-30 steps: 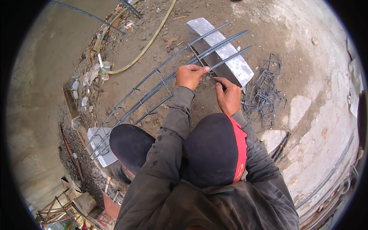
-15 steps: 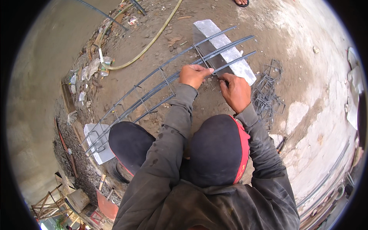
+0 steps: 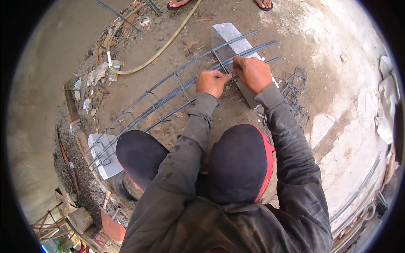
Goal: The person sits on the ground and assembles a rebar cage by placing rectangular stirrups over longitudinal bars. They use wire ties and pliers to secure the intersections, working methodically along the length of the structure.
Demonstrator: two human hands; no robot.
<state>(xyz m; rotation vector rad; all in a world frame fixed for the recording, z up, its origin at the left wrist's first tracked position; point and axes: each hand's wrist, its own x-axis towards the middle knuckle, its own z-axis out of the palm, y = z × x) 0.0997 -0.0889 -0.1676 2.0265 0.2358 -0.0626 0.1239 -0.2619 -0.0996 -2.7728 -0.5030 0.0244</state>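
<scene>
A long cage of steel reinforcing bars [image 3: 184,87] with square stirrups [image 3: 179,80] slants from lower left to upper right. One pale block [image 3: 228,31] props its far end, another pale block [image 3: 110,168] its near end. At the nearest bar, by a stirrup close to the far block, my left hand [image 3: 211,82] is closed with thumb and forefinger pinched. Right beside it, my right hand [image 3: 255,75] bends over the same bar, fingers closed, their tips almost meeting the left ones. Whatever is pinched between them is too small or hidden to make out.
Loose bent stirrups [image 3: 296,99] lie heaped right of the far block. A yellowish hose [image 3: 168,45] curves across the dirt. Another person's sandalled feet [image 3: 265,5] show at the top edge. Dark coiled wire [image 3: 122,185] lies by my left knee, a glove [image 3: 75,126] further left.
My right hand has moved up and left, turning over the bar towards my left hand, which stays nearly in place. A second foot of the other person has come into view.
</scene>
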